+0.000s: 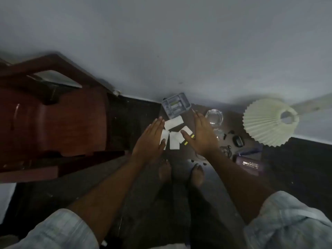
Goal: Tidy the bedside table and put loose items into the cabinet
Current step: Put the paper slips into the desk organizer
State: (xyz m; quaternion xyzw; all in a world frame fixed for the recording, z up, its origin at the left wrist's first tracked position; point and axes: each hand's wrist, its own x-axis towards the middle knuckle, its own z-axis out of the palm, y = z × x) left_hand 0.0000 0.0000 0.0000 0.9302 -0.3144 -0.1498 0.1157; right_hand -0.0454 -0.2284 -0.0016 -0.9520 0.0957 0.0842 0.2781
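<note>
Several white paper slips (pixel 173 131) lie scattered on the dark bedside table (pixel 228 121). My left hand (pixel 150 141) is flat with fingers straight, its thumb resting on the left edge of the slips. My right hand (pixel 202 135) is also flat, on the right side of the slips, thumb touching one slip. A yellow pen (pixel 189 140) pokes out from under my right thumb. Behind the slips stands a grey plastic case (pixel 175 105). Neither hand grips anything.
A glass ashtray (pixel 214 117) sits right of my right hand. A pleated lampshade (pixel 269 122) stands at the far right. Small dark items (pixel 238 141), cables and a purple box (pixel 250 163) lie near the table's front. A red-brown wooden bed frame (pixel 53 112) stands to the left.
</note>
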